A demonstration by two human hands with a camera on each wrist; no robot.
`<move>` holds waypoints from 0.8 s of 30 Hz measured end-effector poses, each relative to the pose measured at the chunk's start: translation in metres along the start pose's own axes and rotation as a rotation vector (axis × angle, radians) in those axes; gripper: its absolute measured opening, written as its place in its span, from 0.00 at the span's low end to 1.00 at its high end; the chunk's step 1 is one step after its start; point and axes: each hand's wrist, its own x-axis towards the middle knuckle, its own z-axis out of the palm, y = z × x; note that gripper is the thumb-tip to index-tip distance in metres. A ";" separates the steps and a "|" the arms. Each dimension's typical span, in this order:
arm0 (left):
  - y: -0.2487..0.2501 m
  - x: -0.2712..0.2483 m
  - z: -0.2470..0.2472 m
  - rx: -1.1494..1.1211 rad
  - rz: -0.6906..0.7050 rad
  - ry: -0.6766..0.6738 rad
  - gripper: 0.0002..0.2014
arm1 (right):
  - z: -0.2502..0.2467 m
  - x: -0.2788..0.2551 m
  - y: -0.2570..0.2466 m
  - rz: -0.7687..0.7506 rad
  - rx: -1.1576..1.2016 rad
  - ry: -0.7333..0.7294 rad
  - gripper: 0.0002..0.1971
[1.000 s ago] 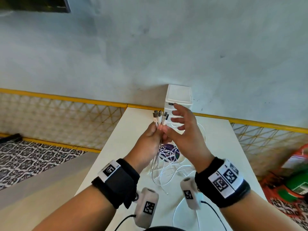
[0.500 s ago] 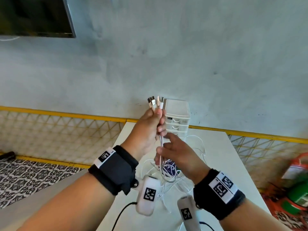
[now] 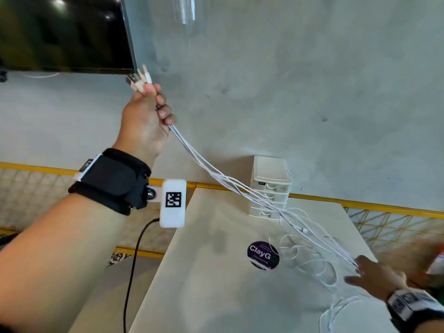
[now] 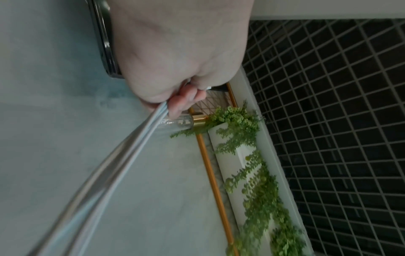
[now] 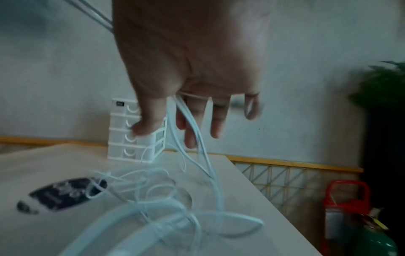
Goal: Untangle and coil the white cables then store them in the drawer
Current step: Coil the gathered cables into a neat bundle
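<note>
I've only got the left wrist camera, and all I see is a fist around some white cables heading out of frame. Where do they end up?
Observer: The white cables slant down from the raised left hand to the right hand, which is low over the table.
Operator: Is the right hand gripping them?
Observer: No. In the right wrist view its fingers are spread and nearly straight, with strands running between them.
Operator: Any slack lying around?
Observer: Yes, loose loops of cable lie on the table beside a round purple sticker.
</note>
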 end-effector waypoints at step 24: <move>-0.076 -0.026 -0.090 -0.035 -0.405 0.134 0.16 | -0.088 -0.115 -0.248 -0.713 1.186 0.013 0.14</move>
